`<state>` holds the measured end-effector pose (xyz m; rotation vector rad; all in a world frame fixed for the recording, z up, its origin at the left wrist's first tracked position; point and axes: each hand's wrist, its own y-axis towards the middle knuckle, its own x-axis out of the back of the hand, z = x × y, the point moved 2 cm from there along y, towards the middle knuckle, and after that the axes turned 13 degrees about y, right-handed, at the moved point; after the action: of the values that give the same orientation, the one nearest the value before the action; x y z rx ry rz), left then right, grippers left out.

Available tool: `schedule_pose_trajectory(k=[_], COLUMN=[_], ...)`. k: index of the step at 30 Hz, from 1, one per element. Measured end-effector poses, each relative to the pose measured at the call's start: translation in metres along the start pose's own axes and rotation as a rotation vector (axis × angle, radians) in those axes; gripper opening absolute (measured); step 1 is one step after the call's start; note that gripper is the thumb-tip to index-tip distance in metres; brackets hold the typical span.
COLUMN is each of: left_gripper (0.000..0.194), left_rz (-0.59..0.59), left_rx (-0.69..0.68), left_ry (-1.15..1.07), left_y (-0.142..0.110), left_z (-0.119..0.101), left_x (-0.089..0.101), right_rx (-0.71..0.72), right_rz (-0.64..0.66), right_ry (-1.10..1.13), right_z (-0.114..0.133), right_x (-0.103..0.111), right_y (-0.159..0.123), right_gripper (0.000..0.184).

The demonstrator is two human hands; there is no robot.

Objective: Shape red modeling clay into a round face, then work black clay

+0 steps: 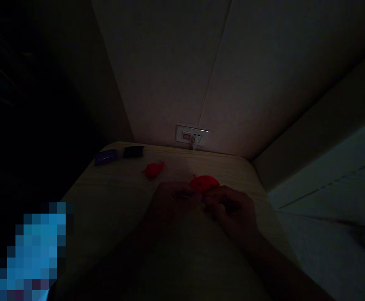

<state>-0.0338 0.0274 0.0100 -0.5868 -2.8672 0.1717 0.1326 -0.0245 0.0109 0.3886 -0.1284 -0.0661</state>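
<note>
A bright red, rounded piece with dark spots (205, 182) is at my fingertips, over the right half of the small table. It looks soft, like modelling clay, though the dim light hides its exact kind. My left hand (173, 205) is closed, with thumb and finger pinched at its lower left edge. From the other side, my right hand (234, 209) pinches at its lower right edge. The fingers cover the near side of the piece. Farther left on the table lies a second red lump (154, 169) with a thin tip at its upper right.
A purple packet (106, 157) and a black packet (133, 151) lie along the back left of the wooden table (107, 192). Behind it, a wall socket (187, 136) holds a plug. A pale panel borders the right side. A blurred blue glow is at lower left.
</note>
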Motion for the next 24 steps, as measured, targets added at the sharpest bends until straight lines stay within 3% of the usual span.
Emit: schedule_pose_trajectory(k=[10,16,24], left_gripper=[0.011,0.013,0.014], left_rz=[-0.003,-0.027,-0.008], left_rx=[0.005,0.027,0.023], left_ry=[0.008,0.003,-0.011], left_y=[0.0017,0.0023,0.0032], left_z=[0.0008,0.0024,0.0030], left_x=[0.0015,0.0026,0.0025], right_rx=[-0.049,-0.116,-0.197], right_rz=[-0.016,-0.048,-0.076], right_ry=[0.006,0.070,0.122], right_z=[0.0018,-0.0029,-0.0061], right_x=[0.0006,0.0005,0.0013], right_y=[0.0013,-0.0003,-0.0012], right_gripper=[0.016,0.008,0.017])
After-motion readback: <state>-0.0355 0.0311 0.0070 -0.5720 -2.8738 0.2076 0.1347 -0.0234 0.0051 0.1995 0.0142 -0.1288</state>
